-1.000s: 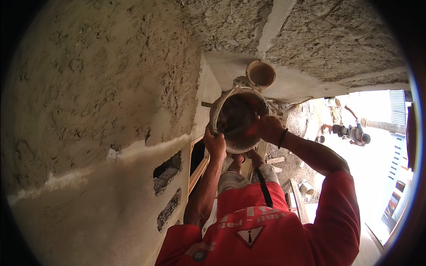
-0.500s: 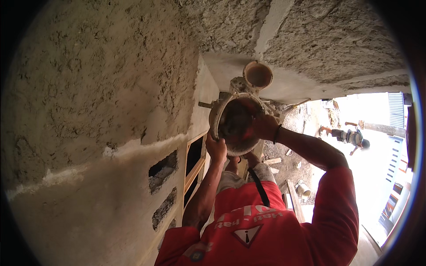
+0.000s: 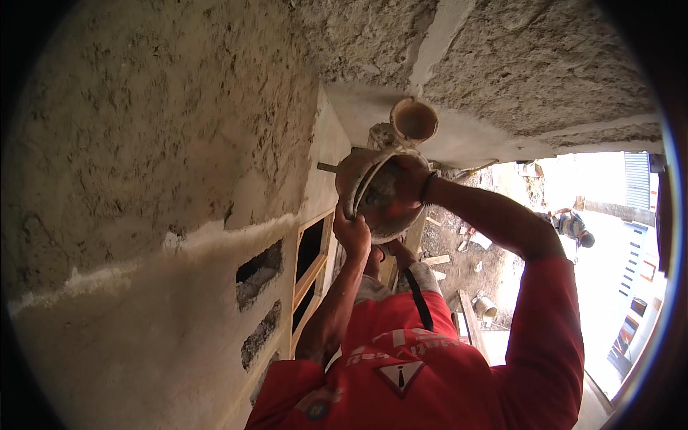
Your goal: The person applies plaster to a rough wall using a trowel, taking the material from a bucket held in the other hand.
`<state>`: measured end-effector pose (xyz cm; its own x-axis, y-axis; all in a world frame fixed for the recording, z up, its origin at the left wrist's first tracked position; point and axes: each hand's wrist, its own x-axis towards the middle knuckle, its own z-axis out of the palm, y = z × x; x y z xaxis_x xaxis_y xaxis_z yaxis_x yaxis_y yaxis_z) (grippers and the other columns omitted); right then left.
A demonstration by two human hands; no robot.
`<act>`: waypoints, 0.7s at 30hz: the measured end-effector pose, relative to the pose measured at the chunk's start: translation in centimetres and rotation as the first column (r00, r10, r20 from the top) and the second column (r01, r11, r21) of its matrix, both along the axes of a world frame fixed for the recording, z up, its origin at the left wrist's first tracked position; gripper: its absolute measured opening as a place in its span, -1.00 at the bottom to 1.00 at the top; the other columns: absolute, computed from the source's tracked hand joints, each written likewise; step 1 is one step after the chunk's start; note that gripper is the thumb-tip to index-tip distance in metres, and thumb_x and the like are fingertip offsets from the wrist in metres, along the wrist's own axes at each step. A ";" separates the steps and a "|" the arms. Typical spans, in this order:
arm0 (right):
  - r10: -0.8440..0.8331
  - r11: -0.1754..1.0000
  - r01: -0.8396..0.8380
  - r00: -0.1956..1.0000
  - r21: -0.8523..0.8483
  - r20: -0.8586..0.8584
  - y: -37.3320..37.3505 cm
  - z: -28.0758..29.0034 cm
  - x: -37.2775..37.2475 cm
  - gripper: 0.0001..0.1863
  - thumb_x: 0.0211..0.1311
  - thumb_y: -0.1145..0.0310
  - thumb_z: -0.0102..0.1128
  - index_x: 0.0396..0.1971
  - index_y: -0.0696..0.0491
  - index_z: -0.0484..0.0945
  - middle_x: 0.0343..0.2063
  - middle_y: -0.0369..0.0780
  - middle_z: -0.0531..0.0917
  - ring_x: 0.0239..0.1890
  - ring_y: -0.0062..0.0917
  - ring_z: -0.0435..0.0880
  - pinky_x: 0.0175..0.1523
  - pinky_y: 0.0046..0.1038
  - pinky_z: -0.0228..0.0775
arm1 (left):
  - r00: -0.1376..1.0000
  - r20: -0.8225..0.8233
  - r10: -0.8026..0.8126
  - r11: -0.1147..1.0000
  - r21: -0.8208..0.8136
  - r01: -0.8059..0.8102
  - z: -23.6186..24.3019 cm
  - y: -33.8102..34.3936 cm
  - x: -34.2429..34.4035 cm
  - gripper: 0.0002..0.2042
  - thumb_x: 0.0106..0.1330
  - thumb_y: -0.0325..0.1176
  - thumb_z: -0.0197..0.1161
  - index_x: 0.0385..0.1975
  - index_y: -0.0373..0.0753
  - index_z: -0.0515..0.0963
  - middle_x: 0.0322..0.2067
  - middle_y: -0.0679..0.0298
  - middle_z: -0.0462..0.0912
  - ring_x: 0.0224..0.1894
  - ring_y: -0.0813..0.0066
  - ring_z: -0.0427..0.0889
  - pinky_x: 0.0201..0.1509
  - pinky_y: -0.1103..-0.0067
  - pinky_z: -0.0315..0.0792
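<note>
My left hand (image 3: 352, 233) grips the near-left rim of a mortar-crusted bucket (image 3: 350, 173), which is tilted in front of my chest. My right hand (image 3: 410, 183) is down inside the bucket; its fingers are hidden and I cannot make out what, if anything, they hold. Just beyond, a smaller round container (image 3: 414, 116) with a pale tan inside sits beside a crusted lumpy object (image 3: 380, 135). My bare feet show below the bucket.
A rough plastered wall (image 3: 143, 143) with holes (image 3: 259, 272) and a wooden window frame (image 3: 312, 272) fills the left. A rough concrete surface (image 3: 530, 72) spans the top. Below right are planks (image 3: 469, 322), debris and a pail (image 3: 486, 307). Another person (image 3: 573, 228) is in the bright yard.
The bucket has tilted further, showing more of its outer side. My right hand and forearm have moved up and deeper over the bucket. The other person has shifted and is more bent together.
</note>
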<state>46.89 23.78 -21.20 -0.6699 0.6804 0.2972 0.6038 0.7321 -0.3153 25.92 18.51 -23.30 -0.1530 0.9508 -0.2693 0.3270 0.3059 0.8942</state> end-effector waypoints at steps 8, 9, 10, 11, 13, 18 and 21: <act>-0.054 -0.222 0.018 0.998 -0.975 0.031 -0.1 0.9 3.8 -0.77 0.25 0.18 0.16 -0.27 0.04 0.53 -0.61 -0.25 0.57 -0.67 -0.55 0.56 -0.57 -0.47 0.46 | 0.947 0.300 0.118 0.985 -0.153 -0.074 2.3 0.5 -1.8 -0.49 -0.06 -0.70 0.01 0.02 -0.43 0.43 -0.10 0.14 0.54 -0.07 0.34 0.53 0.08 0.56 0.34; -0.160 -0.290 -0.107 0.985 -0.951 -0.062 -1.3 0.0 4.2 -0.76 0.26 0.18 0.19 -0.22 0.02 0.52 -0.56 -0.26 0.58 -0.66 -0.55 0.55 -0.57 -0.48 0.45 | 0.931 0.340 0.136 0.982 -0.172 -0.080 2.5 0.4 -1.8 -0.50 -0.06 -0.70 0.00 0.01 -0.44 0.42 -0.12 0.17 0.53 -0.10 0.39 0.52 0.04 0.61 0.33; -0.280 -0.344 -0.156 0.958 -0.926 -0.057 -2.4 -1.5 3.8 -0.73 0.26 0.13 0.20 -0.20 -0.01 0.51 -0.57 -0.28 0.57 -0.67 -0.57 0.53 -0.58 -0.50 0.43 | 0.923 0.354 0.148 0.983 -0.153 -0.099 2.4 0.4 -1.8 -0.50 -0.06 -0.70 0.00 0.01 -0.43 0.43 -0.13 0.17 0.54 -0.10 0.41 0.52 0.04 0.60 0.34; -0.397 -0.392 -0.211 0.917 -0.896 -0.042 -4.0 -3.7 3.1 -0.71 0.26 0.09 0.22 -0.18 -0.04 0.50 -0.58 -0.31 0.55 -0.67 -0.59 0.51 -0.59 -0.51 0.40 | 0.916 0.368 0.161 0.984 -0.137 -0.117 1.9 0.3 -1.8 -0.50 -0.07 -0.70 0.01 0.01 -0.42 0.43 -0.14 0.17 0.55 -0.10 0.42 0.52 0.04 0.59 0.35; -0.593 -0.416 -0.332 0.805 -0.847 -0.024 -5.6 -3.4 0.8 -0.70 0.27 0.01 0.21 -0.20 -0.10 0.50 -0.60 -0.36 0.51 -0.68 -0.66 0.46 -0.62 -0.56 0.35 | 0.919 0.352 0.180 0.982 -0.115 -0.148 1.7 0.6 -2.5 -0.49 -0.07 -0.70 0.01 0.02 -0.41 0.43 -0.14 0.17 0.55 -0.10 0.42 0.52 0.04 0.58 0.36; -0.796 -0.210 -0.464 0.592 -0.860 -0.124 -5.2 -1.6 -3.9 -0.69 0.29 0.01 0.17 -0.22 -0.06 0.49 -0.58 -0.35 0.51 -0.64 -0.66 0.49 -0.60 -0.56 0.37 | 0.915 0.362 0.179 0.983 -0.108 -0.150 2.2 2.6 -3.8 -0.48 -0.06 -0.71 0.01 0.04 -0.41 0.41 -0.10 0.16 0.54 -0.09 0.38 0.52 0.05 0.58 0.36; -0.586 0.358 -0.003 0.778 -0.934 -0.228 -3.8 -1.7 -3.2 -0.67 0.27 0.04 0.17 -0.21 -0.01 0.49 -0.54 -0.27 0.55 -0.61 -0.52 0.56 -0.54 -0.48 0.45 | 0.911 0.371 0.182 0.983 -0.078 -0.165 1.5 3.2 -3.0 -0.49 -0.06 -0.69 0.03 0.03 -0.41 0.40 -0.12 0.16 0.54 -0.12 0.39 0.51 0.03 0.58 0.36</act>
<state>43.66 19.96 -22.87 -0.3364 0.8523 -0.4006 0.2687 -0.3208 -0.9082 22.96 21.74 -21.81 -0.1939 0.9044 -0.3800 -0.0915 0.3690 0.9249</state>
